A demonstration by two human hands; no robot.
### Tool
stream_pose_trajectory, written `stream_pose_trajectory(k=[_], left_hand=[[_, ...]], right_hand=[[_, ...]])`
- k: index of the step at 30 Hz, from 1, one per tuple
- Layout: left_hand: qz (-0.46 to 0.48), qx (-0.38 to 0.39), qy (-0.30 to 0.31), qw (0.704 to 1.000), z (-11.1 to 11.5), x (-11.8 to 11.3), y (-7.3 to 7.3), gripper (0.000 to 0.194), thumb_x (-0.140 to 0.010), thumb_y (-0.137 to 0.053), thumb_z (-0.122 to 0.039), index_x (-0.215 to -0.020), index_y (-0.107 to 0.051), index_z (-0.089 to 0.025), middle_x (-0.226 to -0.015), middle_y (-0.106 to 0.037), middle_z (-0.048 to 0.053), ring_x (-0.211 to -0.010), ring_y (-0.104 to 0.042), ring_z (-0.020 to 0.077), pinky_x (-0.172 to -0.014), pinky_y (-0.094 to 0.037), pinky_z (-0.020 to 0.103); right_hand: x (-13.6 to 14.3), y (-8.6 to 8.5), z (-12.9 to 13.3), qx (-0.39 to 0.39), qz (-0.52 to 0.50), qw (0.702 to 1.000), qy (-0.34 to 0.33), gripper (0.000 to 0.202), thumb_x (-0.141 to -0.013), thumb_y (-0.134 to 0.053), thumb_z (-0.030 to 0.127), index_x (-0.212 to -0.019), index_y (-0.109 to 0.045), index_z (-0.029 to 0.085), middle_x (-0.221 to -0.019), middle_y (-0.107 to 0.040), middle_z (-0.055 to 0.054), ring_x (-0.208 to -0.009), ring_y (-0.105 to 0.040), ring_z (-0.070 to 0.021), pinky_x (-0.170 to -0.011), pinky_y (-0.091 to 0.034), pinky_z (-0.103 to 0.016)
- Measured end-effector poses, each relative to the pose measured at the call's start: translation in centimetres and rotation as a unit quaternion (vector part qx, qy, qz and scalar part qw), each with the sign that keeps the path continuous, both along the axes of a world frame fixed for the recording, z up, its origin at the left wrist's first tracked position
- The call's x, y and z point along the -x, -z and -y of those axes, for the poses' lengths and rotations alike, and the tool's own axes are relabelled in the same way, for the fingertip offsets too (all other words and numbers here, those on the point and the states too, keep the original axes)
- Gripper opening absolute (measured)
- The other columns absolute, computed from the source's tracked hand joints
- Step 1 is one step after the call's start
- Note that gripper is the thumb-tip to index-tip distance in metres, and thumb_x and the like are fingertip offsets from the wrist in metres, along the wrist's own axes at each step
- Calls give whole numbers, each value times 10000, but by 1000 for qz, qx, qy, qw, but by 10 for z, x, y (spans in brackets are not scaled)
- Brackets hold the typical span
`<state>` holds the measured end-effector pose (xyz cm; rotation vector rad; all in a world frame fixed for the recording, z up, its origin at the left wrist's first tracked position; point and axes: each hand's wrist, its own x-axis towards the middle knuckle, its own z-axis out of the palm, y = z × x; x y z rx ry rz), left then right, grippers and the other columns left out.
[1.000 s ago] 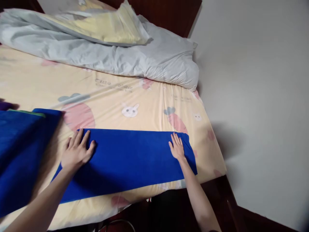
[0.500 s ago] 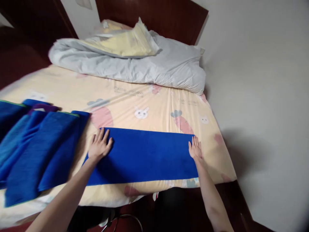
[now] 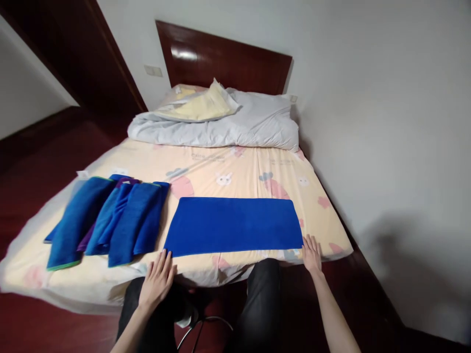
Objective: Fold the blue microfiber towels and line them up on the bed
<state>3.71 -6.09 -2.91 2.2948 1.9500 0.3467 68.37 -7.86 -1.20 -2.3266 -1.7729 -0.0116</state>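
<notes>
A blue towel [image 3: 235, 224] lies flat as a long rectangle near the front edge of the bed. At its near left corner is my left hand [image 3: 158, 278], fingers stretched out, the tips at the corner. My right hand [image 3: 311, 252] is by the near right corner, its fingers extended and the fingertips at the towel's edge. Neither hand has anything gripped in it. To the left, several blue towels [image 3: 125, 220] lie in an overlapping row, some with green edging, with a bit of purple cloth among them.
The bed sheet [image 3: 243, 169] has carrot and rabbit prints. A grey quilt [image 3: 217, 133] with a pale yellow fold lies bunched before the dark headboard [image 3: 228, 61]. A white wall [image 3: 386, 147] runs along the right. Below the bed edge are my knees and a cable [image 3: 217, 318].
Both hands have slid from the towel's far corners and sides down to its near corners. The towel stays flat. My view has tilted up and back, showing more of the room.
</notes>
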Motion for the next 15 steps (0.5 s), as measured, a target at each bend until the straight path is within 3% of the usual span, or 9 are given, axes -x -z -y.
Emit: stream_pose_trajectory(k=[4, 7, 11, 15], left_hand=[[-44, 5, -38, 998, 54, 18, 4, 650, -936, -283, -362, -1494, -463, -83, -1592, -382, 156, -1496, -326, 308, -1221, -242, 527], [-66, 14, -62, 996, 84, 27, 7, 589, -939, -323, -363, -1425, -566, -136, -1598, -382, 123, -1504, -310, 305, -1223, -251, 517], [-63, 22, -60, 996, 97, 28, 6, 546, -947, -374, -353, -1401, -596, -146, -1609, -361, 125, -1517, -270, 326, -1225, -244, 531], [-45, 27, -61, 997, 98, 26, 1, 494, -946, -419, -335, -1363, -631, -179, -1605, -376, 115, -1515, -279, 317, -1222, -253, 523]], right_hand=[[66, -12, 34, -106, -134, 984, 54, 592, -948, -342, 414, -1371, -589, 83, -1521, -481, -194, -1472, -352, -317, -1200, -276, -525], [141, -17, 61, -157, -323, 930, 73, 584, -909, -457, 511, -1287, -646, 108, -1347, -628, -221, -1268, -578, -332, -1084, -442, -491], [245, -21, 82, -126, -584, 799, 62, 536, -863, -602, 553, -1214, -680, 155, -1034, -751, -146, -871, -708, -266, -858, -553, -422], [309, -25, 77, -113, -759, 630, 118, 603, -759, -743, 547, -1215, -665, 160, -1009, -755, -118, -801, -702, -217, -763, -547, -343]])
